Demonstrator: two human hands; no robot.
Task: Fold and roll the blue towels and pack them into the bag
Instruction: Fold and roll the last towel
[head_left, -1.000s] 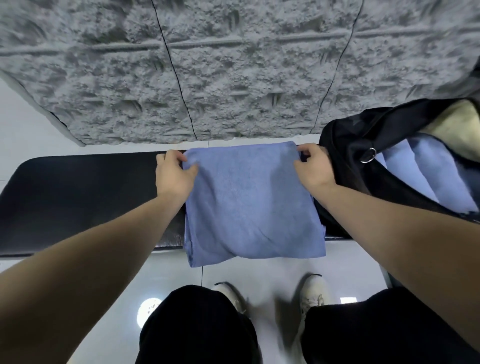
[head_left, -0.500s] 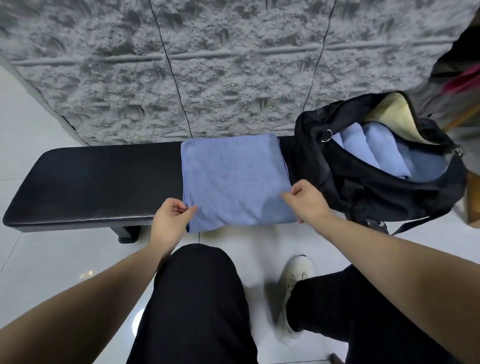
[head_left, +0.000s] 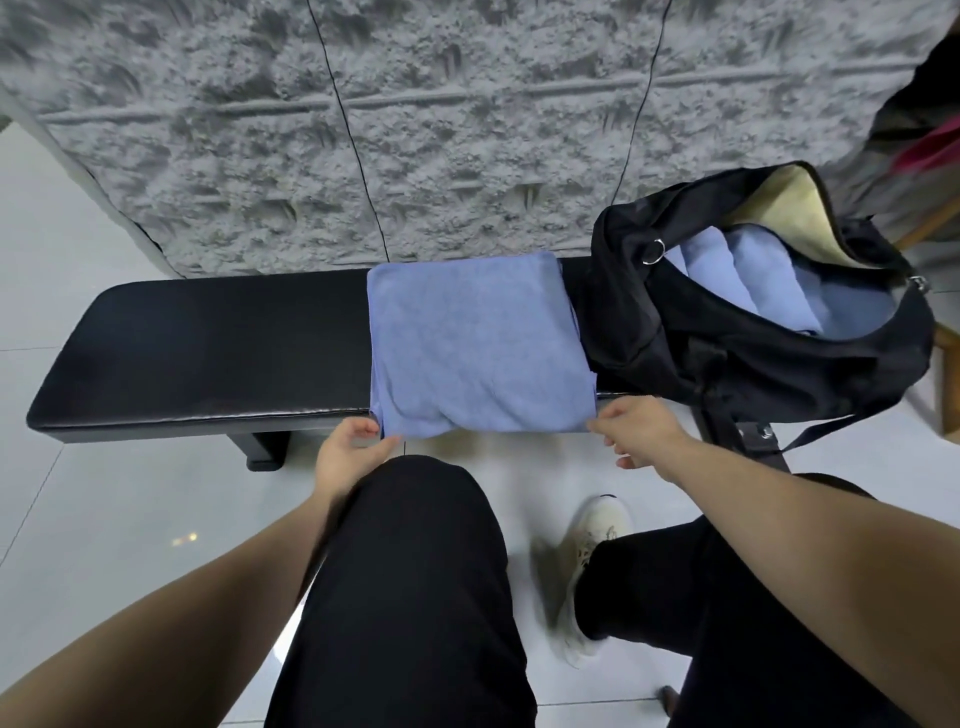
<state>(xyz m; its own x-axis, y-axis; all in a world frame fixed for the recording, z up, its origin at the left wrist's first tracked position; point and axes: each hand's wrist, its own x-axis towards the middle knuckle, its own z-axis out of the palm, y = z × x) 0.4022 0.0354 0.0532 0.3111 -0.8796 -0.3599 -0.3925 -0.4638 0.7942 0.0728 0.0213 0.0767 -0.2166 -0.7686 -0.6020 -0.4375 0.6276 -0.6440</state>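
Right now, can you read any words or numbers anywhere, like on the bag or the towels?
No readable text anywhere.
Black bag: no logo, label or lettering shows.
Folded blue towel on the bench: plain, no tag visible.
Rolled towels in the bag: plain.
Shoe: too blurred to tell.

No readable text, labels, brands, numbers or signs anywhere in the head view.
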